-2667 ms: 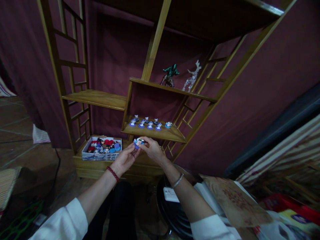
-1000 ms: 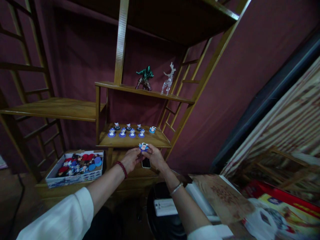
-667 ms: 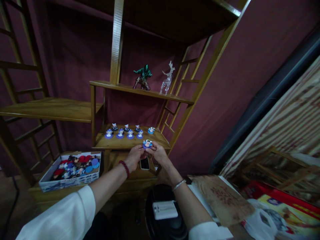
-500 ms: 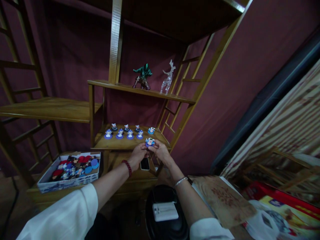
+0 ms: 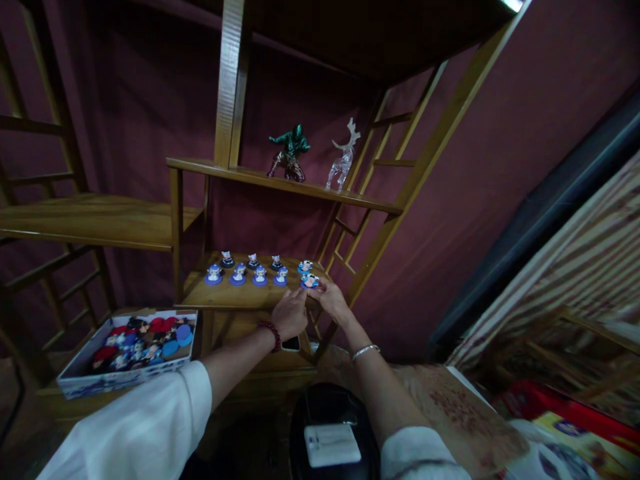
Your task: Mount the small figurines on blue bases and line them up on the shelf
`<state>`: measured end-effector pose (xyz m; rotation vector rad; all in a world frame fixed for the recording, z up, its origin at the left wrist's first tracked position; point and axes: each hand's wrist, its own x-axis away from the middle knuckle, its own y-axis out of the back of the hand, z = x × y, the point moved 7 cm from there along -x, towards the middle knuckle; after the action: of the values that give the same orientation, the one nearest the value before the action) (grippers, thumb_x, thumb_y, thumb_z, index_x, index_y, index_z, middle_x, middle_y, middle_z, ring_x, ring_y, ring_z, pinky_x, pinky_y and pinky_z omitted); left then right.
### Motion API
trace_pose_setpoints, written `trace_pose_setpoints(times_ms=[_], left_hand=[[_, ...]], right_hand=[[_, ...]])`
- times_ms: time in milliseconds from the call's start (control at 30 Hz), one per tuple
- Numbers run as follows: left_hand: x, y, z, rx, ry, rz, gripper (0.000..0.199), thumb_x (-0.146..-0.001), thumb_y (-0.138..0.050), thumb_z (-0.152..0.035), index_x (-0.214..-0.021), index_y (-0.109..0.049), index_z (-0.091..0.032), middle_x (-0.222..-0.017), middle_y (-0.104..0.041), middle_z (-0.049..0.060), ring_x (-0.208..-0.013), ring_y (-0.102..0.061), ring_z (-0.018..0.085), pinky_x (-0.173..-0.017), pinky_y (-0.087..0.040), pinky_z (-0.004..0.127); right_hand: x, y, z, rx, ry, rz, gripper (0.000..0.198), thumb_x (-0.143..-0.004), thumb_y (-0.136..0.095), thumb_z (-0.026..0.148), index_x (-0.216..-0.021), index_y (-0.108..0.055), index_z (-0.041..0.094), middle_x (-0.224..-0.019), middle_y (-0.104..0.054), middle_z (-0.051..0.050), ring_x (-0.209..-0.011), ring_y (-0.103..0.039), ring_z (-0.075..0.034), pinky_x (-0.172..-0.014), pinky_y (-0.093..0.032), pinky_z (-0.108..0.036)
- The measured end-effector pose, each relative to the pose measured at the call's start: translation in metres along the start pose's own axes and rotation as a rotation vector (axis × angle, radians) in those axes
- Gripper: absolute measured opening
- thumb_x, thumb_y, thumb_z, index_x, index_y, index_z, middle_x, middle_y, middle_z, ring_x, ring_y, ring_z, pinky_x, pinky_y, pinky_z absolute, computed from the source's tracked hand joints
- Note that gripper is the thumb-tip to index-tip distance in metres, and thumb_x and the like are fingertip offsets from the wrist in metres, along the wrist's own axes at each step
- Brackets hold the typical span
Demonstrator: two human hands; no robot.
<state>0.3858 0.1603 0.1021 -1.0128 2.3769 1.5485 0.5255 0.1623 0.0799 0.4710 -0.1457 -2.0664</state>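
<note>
A small toy figurine (image 5: 311, 282) with a blue-and-white body and a purple base is at the right end of the low shelf (image 5: 200, 293). My right hand (image 5: 330, 300) pinches its right side. My left hand (image 5: 291, 315) is closed, its fingertips at the front left of the base; their exact contact is partly hidden. Just behind stands a similar blue figurine (image 5: 305, 267). To the left, several white-and-purple figurines (image 5: 259, 275) form a front row, with dark-based figurines (image 5: 253, 261) behind them.
At lower left, an open box (image 5: 125, 380) holds many jumbled figurines. A green figure (image 5: 290, 153) and a clear deer (image 5: 342, 160) stand on the upper shelf. Below my left hand lies a phone (image 5: 291, 344). A white device (image 5: 332, 445) rests on a black stool (image 5: 300, 407).
Both hands have moved forward with the figurine, bringing it to the shelf in front of the similar blue one. My left hand has turned, its back now facing up. The view has shifted slightly.
</note>
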Motion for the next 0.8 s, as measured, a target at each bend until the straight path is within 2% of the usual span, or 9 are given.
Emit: trace_pose_setpoints(times_ms=[167,333,567,800], left_hand=[[-0.008,-0.004,0.0,-0.192,-0.032,0.03,0.045,-0.076,-0.038,-0.014,-0.12,-0.043,-0.007,-0.125,-0.046,0.013,-0.107,-0.042,0.022,-0.092,-0.032,0.035],[-0.016,-0.008,0.009,-0.279,-0.047,0.046,0.042,-0.081,-0.036,-0.024,-0.118,-0.045,-0.007,-0.126,-0.045,0.014,-0.108,-0.04,0.024,-0.091,-0.032,0.038],[-0.021,-0.013,0.015,-0.224,-0.051,0.066,0.044,-0.081,-0.037,-0.027,-0.121,-0.043,-0.01,-0.13,-0.041,0.015,-0.118,-0.032,0.027,-0.094,-0.027,0.045],[-0.022,-0.017,0.022,-0.087,-0.026,0.08,0.045,-0.082,-0.038,-0.028,-0.122,-0.042,-0.009,-0.131,-0.04,0.016,-0.122,-0.029,0.028,-0.099,-0.022,0.046]], right_hand=[[-0.014,0.006,-0.01,0.064,0.026,-0.07,0.036,-0.057,-0.068,0.029,-0.091,-0.058,0.019,-0.089,-0.067,-0.003,-0.081,-0.062,-0.018,-0.078,-0.048,-0.032],[-0.025,0.008,-0.019,0.143,0.046,-0.091,0.031,-0.06,-0.066,0.028,-0.088,-0.06,0.018,-0.09,-0.066,-0.002,-0.081,-0.061,-0.016,-0.08,-0.047,-0.031],[-0.035,0.005,-0.023,0.155,0.057,-0.081,0.024,-0.059,-0.066,0.023,-0.083,-0.062,0.021,-0.086,-0.067,-0.001,-0.084,-0.06,-0.018,-0.083,-0.045,-0.034],[-0.04,0.004,-0.025,0.121,0.032,-0.069,0.025,-0.058,-0.068,0.022,-0.082,-0.062,0.021,-0.082,-0.067,-0.001,-0.082,-0.06,-0.019,-0.082,-0.045,-0.036]])
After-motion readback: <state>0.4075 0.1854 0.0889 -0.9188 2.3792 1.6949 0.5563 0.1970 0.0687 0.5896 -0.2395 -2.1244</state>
